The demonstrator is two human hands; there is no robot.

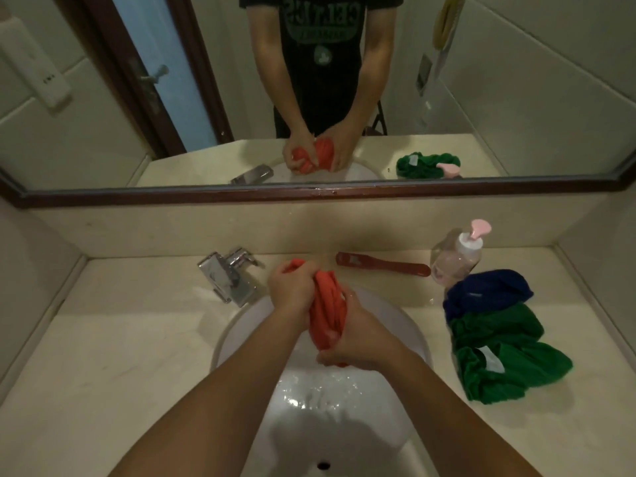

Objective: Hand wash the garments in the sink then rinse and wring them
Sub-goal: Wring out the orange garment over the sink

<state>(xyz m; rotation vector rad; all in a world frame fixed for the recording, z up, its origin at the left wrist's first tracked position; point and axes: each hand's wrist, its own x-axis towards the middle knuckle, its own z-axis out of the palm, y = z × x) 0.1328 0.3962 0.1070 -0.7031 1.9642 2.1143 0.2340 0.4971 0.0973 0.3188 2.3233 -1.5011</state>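
1. Orange garment (327,304) is bunched into a twisted roll, held up over the sink (234,325), above the basin and not lying in it.
2. Left hand (292,287) grips the upper end of the roll with fingers curled round it. Right hand (358,342) grips the lower end the same way. The two hands are close together on the cloth.
3. Looks like the wringing step for this piece. The twist in the fabric fits that.
4. Sink floor is wet, with droplets or foam under the hands. No stream is visible from the faucet (230,273).
5. Blue garment (488,290) and green garment (509,356) lie crumpled on the table (120,339) right of the sink, touching each other.
6. Cannot tell whether those two are already washed or waiting. If they are waiting, most of the task is left; if done, this is the last piece.
7. Pump bottle (457,256) stands behind the blue garment, just beside it.
8. Red brush-like tool (382,265) lies flat on the table behind the sink.
9. Mirror (516,98) behind the table repeats the same two-handed grip.
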